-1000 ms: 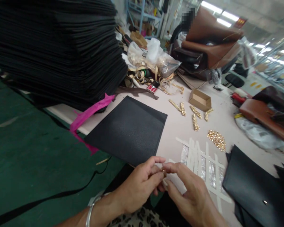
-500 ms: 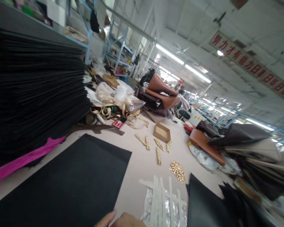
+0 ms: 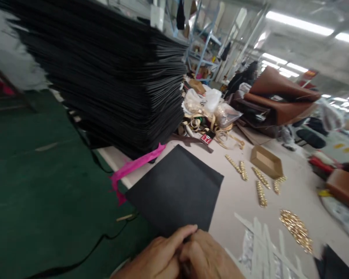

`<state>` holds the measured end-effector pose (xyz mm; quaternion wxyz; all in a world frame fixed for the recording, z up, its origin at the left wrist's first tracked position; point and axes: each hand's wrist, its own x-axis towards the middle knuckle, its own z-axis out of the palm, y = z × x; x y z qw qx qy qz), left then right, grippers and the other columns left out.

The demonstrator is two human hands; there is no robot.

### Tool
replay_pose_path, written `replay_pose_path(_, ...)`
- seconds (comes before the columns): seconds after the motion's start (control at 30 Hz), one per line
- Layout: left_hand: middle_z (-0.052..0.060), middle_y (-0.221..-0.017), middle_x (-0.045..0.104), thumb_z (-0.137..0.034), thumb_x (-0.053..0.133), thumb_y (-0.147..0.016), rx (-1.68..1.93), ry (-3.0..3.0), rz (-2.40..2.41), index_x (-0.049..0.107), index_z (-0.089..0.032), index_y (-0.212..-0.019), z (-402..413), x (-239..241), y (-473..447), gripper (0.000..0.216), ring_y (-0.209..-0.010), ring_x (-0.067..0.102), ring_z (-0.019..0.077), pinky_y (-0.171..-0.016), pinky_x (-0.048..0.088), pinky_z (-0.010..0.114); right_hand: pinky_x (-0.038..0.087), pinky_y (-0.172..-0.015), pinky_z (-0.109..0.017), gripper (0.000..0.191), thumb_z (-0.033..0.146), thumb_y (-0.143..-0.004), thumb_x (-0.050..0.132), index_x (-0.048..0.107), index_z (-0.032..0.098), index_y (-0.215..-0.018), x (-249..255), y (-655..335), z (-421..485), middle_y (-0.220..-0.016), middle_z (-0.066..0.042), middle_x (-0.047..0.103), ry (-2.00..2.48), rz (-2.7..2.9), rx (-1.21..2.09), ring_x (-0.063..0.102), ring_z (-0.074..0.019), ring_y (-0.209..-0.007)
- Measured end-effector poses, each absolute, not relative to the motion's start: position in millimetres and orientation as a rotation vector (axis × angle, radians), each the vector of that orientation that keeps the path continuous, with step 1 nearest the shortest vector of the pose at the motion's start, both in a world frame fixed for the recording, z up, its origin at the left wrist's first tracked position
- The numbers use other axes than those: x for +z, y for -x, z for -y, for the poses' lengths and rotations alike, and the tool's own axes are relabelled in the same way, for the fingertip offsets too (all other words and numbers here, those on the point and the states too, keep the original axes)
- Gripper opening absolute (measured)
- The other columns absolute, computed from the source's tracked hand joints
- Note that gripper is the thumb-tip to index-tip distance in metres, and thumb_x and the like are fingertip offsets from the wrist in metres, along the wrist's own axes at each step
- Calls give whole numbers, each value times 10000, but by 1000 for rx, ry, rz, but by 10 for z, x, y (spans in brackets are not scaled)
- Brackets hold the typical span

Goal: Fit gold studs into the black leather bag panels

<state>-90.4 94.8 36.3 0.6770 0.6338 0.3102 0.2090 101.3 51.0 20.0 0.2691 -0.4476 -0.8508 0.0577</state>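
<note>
My left hand (image 3: 159,250) and my right hand (image 3: 206,252) come together at the bottom middle, at the near corner of a black sheet (image 3: 180,182). The fingers of both are curled inward and meet. Whatever they pinch is hidden between them and below the picture edge. Flat on the table, the sheet reaches away from my hands, with its left corner at the table edge. To the right of my right hand lie pale strips (image 3: 260,240) over clear plastic.
A tall stack of black sheets (image 3: 128,77) stands at the left, with a pink strip (image 3: 139,161) before it. Gold chain-like pieces (image 3: 261,193), a pile of small gold parts (image 3: 296,230) and a cardboard tray (image 3: 267,161) lie on the table (image 3: 235,190). Green floor (image 3: 61,186) shows left.
The view has swung left and down, so the table things sit farther right. Both hands now show more fully, together at the sheet's near corner.
</note>
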Motion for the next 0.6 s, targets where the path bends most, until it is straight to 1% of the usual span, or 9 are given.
replay_pose_path(0.1, 36, -1031, 757, -289, 531, -896, 491, -1375, -715, 583, -311, -1368, -974, 431, 1009, 476, -900, 677, 234, -834, 515, 282, 427, -562, -230, 217, 15, -810, 450, 467, 223, -870, 247, -937, -576, -712, 13, 587, 1146, 2328, 272, 573, -136, -626)
replay_pose_path(0.17, 50, -1061, 748, -303, 516, -915, 481, -1366, -781, 580, -302, -1370, -977, 381, 1057, 459, -903, 680, 224, -817, 519, 274, 425, -573, -231, 230, -1, -815, 446, 462, 224, -861, 269, -868, -617, -730, 9, 588, 1130, 2351, 341, 570, -138, -649)
replay_pose_path(0.3, 56, -948, 740, -380, 401, -981, 325, -1329, -855, 465, -283, -1456, -1002, 243, 1096, 489, -801, 692, 197, -691, 527, 253, 431, -579, -239, 249, -12, -815, 409, 451, 230, -850, 318, -745, -720, -734, 4, 590, 1135, 2368, 464, 555, -142, -649)
replay_pose_path(0.4, 38, -892, 725, -319, 372, -978, 303, -1314, -843, 405, -267, -1488, -1066, 233, 1096, 514, -767, 679, 182, -636, 508, 236, 442, -587, -257, 242, 8, -814, 403, 448, 241, -864, 351, -716, -795, -736, 4, 590, 1165, 2368, 558, 551, -153, -650)
replay_pose_path(0.5, 10, -862, 713, -239, 373, -965, 375, -1372, -833, 427, -273, -1471, -1149, 278, 1087, 510, -763, 665, 158, -678, 494, 230, 453, -619, -269, 234, 25, -821, 398, 434, 244, -894, 379, -741, -857, -761, 7, 589, 1155, 2360, 617, 553, -156, -678)
replay_pose_path(0.6, -11, -818, 700, -193, 380, -958, 442, -1430, -800, 439, -266, -1462, -1230, 313, 1069, 513, -743, 656, 146, -707, 481, 235, 456, -654, -265, 253, 15, -822, 397, 429, 237, -939, 415, -768, -913, -802, 8, 593, 1171, 2322, 674, 547, -144, -705)
